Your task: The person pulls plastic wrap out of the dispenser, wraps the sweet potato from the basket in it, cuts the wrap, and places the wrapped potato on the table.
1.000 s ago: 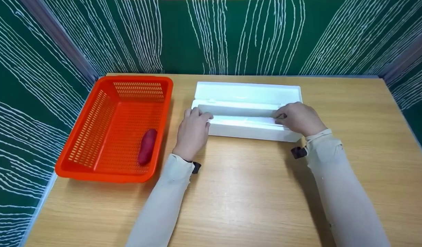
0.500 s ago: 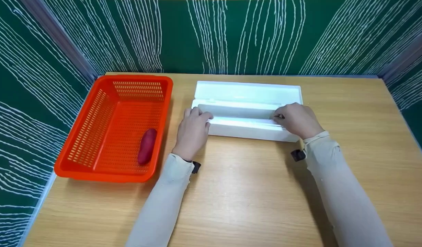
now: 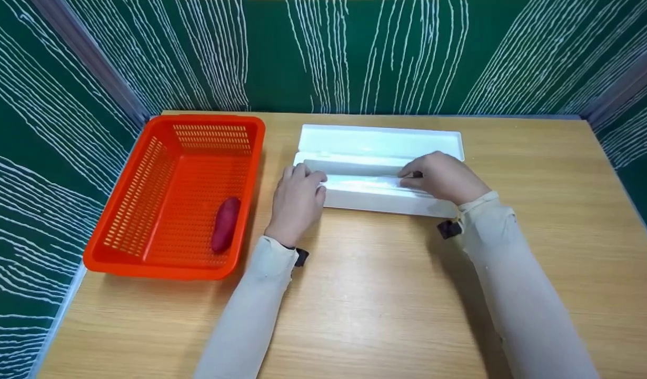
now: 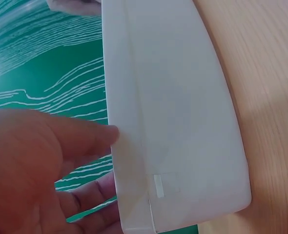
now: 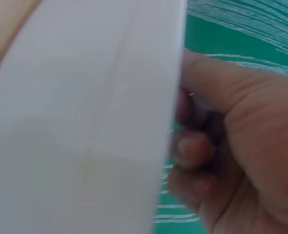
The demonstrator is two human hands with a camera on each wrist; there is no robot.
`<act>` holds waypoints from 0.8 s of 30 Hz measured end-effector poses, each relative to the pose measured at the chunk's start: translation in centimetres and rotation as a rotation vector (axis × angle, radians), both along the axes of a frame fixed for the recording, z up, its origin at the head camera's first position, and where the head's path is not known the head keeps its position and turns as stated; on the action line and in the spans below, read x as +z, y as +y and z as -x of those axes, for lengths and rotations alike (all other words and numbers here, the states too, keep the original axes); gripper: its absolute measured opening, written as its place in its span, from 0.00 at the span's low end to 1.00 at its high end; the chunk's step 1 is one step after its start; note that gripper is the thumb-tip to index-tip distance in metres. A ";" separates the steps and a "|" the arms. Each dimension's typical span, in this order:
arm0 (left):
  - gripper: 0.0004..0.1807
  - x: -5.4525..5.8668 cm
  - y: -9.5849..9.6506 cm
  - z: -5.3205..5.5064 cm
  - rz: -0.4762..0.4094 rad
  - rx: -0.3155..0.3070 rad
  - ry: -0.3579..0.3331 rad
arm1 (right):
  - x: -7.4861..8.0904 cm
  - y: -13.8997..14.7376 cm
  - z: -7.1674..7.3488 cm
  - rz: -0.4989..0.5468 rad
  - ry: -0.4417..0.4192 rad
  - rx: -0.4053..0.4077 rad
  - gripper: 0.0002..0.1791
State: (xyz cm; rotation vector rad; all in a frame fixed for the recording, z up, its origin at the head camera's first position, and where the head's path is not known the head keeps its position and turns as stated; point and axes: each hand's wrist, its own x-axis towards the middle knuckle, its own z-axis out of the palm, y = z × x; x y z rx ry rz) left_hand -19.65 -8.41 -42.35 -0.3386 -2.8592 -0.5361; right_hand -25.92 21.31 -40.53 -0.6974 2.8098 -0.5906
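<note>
A long white lidded box [image 3: 389, 202] stands on the table with its lid [image 3: 378, 141] tilted back. My left hand [image 3: 297, 202] grips its front rim at the left end. In the left wrist view the thumb [image 4: 92, 136] touches the near side of the rim, and the other fingers reach behind it. At the right half of the front rim, my right hand [image 3: 444, 176] pinches what looks like clear plastic film [image 3: 365, 182], glossy along the rim. The right wrist view shows its fingers [image 5: 193, 148] curled behind the rim; the box wall [image 5: 85, 122] hides the fingertips.
An orange plastic basket [image 3: 162, 270] stands to the left of the box, with a dark red sweet-potato-shaped thing [image 3: 226, 225] lying in it. Green panels with white lines [image 3: 273, 58] border the wooden table [image 3: 376, 295] at the back and sides.
My right hand has moved left along the box's front rim. The left hand, the box and the basket have stayed in place.
</note>
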 end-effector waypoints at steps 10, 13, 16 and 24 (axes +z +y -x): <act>0.11 0.8 2.1 1.3 -0.042 0.039 -0.022 | -0.7 -1.8 1.1 -0.072 -0.063 0.061 0.18; 0.11 1.1 3.1 1.7 -0.057 -0.010 -0.048 | -1.0 -2.1 1.1 -0.046 0.000 0.035 0.09; 0.15 1.1 3.8 1.9 -0.033 -0.052 -0.097 | -1.1 -2.2 1.0 -0.061 0.046 0.014 0.05; 0.22 0.6 4.7 2.3 -0.018 -0.084 -0.157 | -0.5 -1.5 0.3 -0.048 0.128 -0.028 0.06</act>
